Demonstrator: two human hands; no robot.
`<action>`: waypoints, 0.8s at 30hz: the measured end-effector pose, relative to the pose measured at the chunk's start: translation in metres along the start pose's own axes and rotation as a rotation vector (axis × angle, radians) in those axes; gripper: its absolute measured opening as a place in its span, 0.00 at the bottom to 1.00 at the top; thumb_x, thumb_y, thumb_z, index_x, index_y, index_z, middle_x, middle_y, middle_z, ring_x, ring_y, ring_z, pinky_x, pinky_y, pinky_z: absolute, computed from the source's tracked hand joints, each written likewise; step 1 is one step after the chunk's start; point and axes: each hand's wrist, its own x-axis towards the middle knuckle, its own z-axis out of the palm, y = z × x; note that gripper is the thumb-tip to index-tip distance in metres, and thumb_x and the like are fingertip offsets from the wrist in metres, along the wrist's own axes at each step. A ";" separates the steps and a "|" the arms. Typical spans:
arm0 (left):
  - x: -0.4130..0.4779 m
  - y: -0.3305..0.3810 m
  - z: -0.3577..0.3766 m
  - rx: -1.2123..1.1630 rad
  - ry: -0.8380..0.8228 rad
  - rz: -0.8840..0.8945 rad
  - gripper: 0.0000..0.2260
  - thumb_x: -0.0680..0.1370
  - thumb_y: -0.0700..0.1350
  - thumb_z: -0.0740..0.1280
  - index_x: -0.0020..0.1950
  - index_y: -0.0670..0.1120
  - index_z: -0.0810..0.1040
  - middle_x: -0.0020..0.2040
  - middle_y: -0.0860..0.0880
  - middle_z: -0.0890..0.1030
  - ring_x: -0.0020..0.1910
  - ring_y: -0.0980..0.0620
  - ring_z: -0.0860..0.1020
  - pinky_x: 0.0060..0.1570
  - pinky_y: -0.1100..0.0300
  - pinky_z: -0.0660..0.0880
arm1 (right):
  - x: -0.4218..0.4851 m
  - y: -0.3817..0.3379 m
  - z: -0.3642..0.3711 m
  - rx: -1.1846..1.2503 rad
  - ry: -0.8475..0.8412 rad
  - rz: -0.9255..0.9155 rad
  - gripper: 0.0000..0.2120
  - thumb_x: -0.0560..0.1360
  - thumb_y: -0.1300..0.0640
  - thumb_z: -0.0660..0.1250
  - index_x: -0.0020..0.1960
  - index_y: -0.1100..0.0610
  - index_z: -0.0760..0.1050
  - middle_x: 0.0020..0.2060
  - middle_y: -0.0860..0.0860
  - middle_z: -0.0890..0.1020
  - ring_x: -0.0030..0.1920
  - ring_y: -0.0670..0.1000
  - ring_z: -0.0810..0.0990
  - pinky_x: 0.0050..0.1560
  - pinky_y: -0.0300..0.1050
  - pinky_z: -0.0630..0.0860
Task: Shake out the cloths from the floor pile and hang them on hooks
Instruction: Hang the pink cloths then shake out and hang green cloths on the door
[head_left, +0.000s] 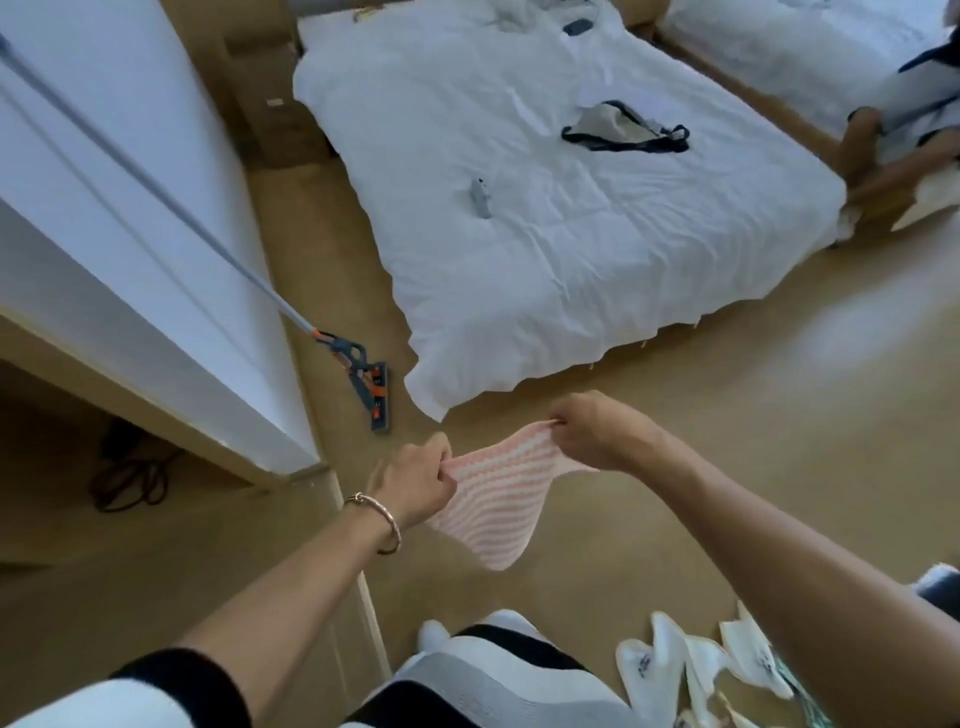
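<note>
Cloth (500, 501), pink-striped, hangs pinched between left hand (415, 480) and right hand (597, 434).

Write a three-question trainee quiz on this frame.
1. True or false: the left hand and the right hand both grip the pink striped cloth.
2. Where does the mop head rest? A on a shelf; B on the floor near the bed; C on a hook.
3. Which wrist wears the bracelet?
Key: 1 true; 2 B; 3 left.
</note>
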 end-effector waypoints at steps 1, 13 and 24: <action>0.003 -0.016 -0.009 -0.031 0.033 -0.014 0.01 0.75 0.44 0.57 0.45 0.49 0.67 0.33 0.52 0.72 0.32 0.51 0.71 0.27 0.59 0.62 | 0.010 -0.016 -0.004 -0.022 0.016 -0.019 0.16 0.75 0.65 0.54 0.30 0.52 0.63 0.30 0.49 0.72 0.36 0.54 0.71 0.29 0.41 0.63; 0.002 -0.154 -0.079 -0.189 0.315 -0.280 0.09 0.80 0.48 0.57 0.49 0.50 0.77 0.39 0.50 0.80 0.38 0.50 0.79 0.31 0.61 0.72 | 0.111 -0.156 -0.010 -0.274 -0.030 -0.285 0.10 0.76 0.65 0.55 0.44 0.59 0.75 0.49 0.56 0.82 0.44 0.54 0.77 0.37 0.41 0.68; -0.025 -0.218 -0.138 -0.315 0.541 -0.675 0.12 0.80 0.49 0.58 0.45 0.44 0.75 0.43 0.48 0.78 0.42 0.47 0.77 0.40 0.53 0.73 | 0.239 -0.272 -0.041 -0.369 -0.159 -0.642 0.17 0.77 0.63 0.53 0.58 0.60 0.78 0.54 0.56 0.81 0.55 0.56 0.79 0.52 0.44 0.73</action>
